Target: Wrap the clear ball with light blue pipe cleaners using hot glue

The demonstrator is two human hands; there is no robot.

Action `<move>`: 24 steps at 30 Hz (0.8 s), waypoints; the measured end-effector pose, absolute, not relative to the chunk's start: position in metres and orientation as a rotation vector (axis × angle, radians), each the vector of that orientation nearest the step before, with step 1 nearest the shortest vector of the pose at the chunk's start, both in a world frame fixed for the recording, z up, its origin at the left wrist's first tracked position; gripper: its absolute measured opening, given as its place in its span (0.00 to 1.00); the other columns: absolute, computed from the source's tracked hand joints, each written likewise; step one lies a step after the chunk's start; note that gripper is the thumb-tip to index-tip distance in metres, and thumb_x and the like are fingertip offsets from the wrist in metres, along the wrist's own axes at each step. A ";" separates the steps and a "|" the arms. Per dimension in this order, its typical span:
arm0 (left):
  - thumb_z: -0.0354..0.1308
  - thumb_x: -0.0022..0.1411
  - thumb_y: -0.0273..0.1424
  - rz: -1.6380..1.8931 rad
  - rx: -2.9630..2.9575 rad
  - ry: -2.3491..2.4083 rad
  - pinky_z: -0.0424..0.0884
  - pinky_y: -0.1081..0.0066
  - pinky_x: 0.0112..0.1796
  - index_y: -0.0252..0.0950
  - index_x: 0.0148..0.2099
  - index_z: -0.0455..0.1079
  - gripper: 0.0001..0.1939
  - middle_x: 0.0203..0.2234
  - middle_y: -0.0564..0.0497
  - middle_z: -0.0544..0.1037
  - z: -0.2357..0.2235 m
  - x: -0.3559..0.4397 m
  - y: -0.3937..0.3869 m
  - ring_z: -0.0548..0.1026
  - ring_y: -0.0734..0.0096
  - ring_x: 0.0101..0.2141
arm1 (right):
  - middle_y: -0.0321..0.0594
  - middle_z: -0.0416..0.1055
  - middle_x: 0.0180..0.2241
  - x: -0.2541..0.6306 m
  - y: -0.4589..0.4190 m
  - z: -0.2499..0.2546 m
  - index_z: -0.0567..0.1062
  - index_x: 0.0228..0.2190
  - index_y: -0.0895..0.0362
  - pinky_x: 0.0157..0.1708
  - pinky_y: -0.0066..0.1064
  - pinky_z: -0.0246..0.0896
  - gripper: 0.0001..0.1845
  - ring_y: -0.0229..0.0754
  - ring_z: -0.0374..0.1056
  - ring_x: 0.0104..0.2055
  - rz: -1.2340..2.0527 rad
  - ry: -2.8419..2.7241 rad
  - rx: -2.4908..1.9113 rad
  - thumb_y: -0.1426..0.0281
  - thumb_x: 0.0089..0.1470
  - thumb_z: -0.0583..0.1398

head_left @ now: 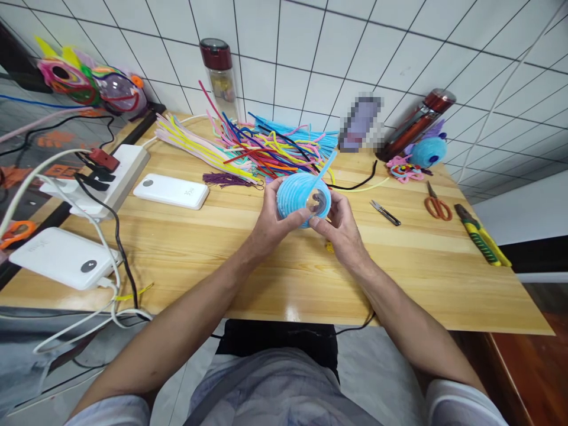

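Observation:
Between my two hands is a round ball (296, 194) wound with light blue pipe cleaner, and one blue end sticks up from it. A clear, shiny patch shows on its right side, not covered by the winding. My left hand (276, 214) wraps round the ball's left side, its thumb across the lower front. My right hand (341, 228) closes on the lower right, thumb pressed near the other thumb. The fingers behind the ball are partly hidden. Just beyond lies a heap of colourful pipe cleaners (275, 145).
Thread snips (385, 213), scissors (438, 204) and pliers (481, 236) lie to the right. A white power bank (171, 190), a power strip (110, 183) and cables are at the left. Bottles (219, 77) and a blue craft figure (426, 152) stand by the tiled wall.

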State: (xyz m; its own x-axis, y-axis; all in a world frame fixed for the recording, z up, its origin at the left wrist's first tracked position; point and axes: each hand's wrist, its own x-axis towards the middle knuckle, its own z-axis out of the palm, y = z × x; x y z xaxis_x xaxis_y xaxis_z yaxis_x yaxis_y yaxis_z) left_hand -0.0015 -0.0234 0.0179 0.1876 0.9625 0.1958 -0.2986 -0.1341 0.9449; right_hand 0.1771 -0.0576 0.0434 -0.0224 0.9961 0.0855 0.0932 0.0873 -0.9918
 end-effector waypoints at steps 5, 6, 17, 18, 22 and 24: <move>0.78 0.51 0.48 1.287 1.235 0.826 0.72 0.49 0.63 0.45 0.66 0.58 0.48 0.63 0.43 0.70 0.018 -0.002 -0.022 0.73 0.48 0.62 | 0.43 0.76 0.62 0.178 -0.057 0.041 0.68 0.57 0.44 0.59 0.50 0.76 0.41 0.55 0.72 0.65 1.085 -1.363 -1.221 0.42 0.51 0.75; 0.78 0.51 0.48 1.284 1.237 0.833 0.71 0.49 0.64 0.45 0.66 0.58 0.48 0.63 0.42 0.71 0.018 -0.002 -0.022 0.73 0.48 0.63 | 0.43 0.75 0.62 0.178 -0.056 0.040 0.68 0.57 0.44 0.58 0.49 0.76 0.41 0.55 0.73 0.64 1.088 -1.361 -1.225 0.42 0.51 0.75; 0.80 0.49 0.49 1.291 1.248 0.820 0.73 0.51 0.62 0.44 0.65 0.58 0.49 0.63 0.43 0.70 0.022 -0.003 -0.024 0.74 0.49 0.62 | 0.43 0.76 0.62 0.175 -0.059 0.047 0.69 0.55 0.44 0.60 0.52 0.77 0.41 0.56 0.73 0.65 1.062 -1.339 -1.238 0.42 0.49 0.76; 0.80 0.49 0.49 1.284 1.252 0.818 0.73 0.51 0.61 0.44 0.65 0.58 0.49 0.63 0.43 0.70 0.023 -0.003 -0.023 0.75 0.49 0.61 | 0.43 0.76 0.62 0.175 -0.059 0.048 0.69 0.55 0.44 0.60 0.52 0.77 0.41 0.56 0.73 0.65 1.070 -1.338 -1.243 0.42 0.49 0.76; 0.78 0.52 0.52 1.269 1.223 0.775 0.75 0.54 0.59 0.44 0.64 0.59 0.46 0.61 0.44 0.73 0.022 -0.004 -0.022 0.76 0.54 0.58 | 0.43 0.75 0.62 0.177 -0.059 0.047 0.68 0.55 0.43 0.60 0.53 0.76 0.41 0.56 0.72 0.66 1.083 -1.345 -1.261 0.42 0.49 0.76; 0.76 0.55 0.54 1.278 1.186 0.766 0.76 0.56 0.57 0.44 0.63 0.61 0.42 0.58 0.45 0.74 0.020 -0.005 -0.021 0.77 0.56 0.55 | 0.44 0.74 0.63 0.177 -0.058 0.045 0.68 0.56 0.43 0.59 0.53 0.76 0.43 0.57 0.72 0.66 1.081 -1.353 -1.266 0.42 0.47 0.76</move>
